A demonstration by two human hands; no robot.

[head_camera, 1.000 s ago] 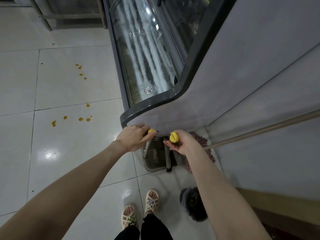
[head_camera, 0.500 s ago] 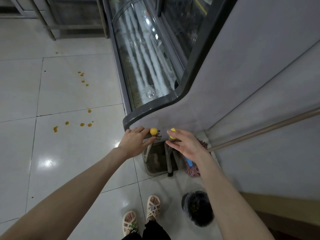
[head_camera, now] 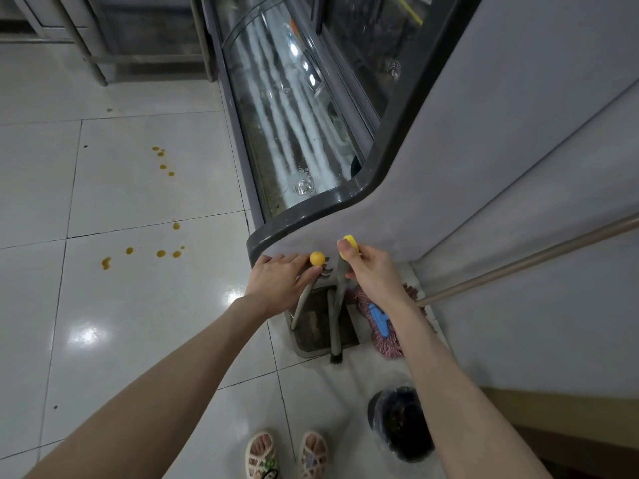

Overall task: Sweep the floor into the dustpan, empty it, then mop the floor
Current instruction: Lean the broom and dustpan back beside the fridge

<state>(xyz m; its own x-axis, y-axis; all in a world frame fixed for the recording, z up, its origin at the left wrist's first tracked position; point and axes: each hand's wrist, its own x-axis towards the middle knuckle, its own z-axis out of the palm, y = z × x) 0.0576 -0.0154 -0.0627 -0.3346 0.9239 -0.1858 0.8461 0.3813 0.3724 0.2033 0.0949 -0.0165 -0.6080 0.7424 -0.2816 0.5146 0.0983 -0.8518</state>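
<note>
Two grey handles with yellow caps stand by the corner of a display case. My left hand (head_camera: 280,283) grips the dustpan handle (head_camera: 304,299) just below its yellow cap (head_camera: 317,258). My right hand (head_camera: 371,271) is closed on the broom handle (head_camera: 336,316) under its yellow cap (head_camera: 349,245). The grey dustpan (head_camera: 311,331) rests on the floor under both handles, and the broom's dark bristles (head_camera: 336,358) touch its front lip. A pink mop head (head_camera: 383,335) with a blue clip lies to the right, its long handle (head_camera: 529,261) leaning up to the right.
A glass-fronted display case (head_camera: 297,133) fills the middle, with a grey wall (head_camera: 536,323) on the right. A black lined bin (head_camera: 401,421) stands by my sandalled feet (head_camera: 287,456). Several orange spots (head_camera: 160,253) mark the white tiled floor (head_camera: 103,340). Metal table legs (head_camera: 93,67) stand at the back left.
My right hand, which had opened over the broom handle, has closed on it again below the cap. The left hand stays on the dustpan handle. The view has tilted slightly.
</note>
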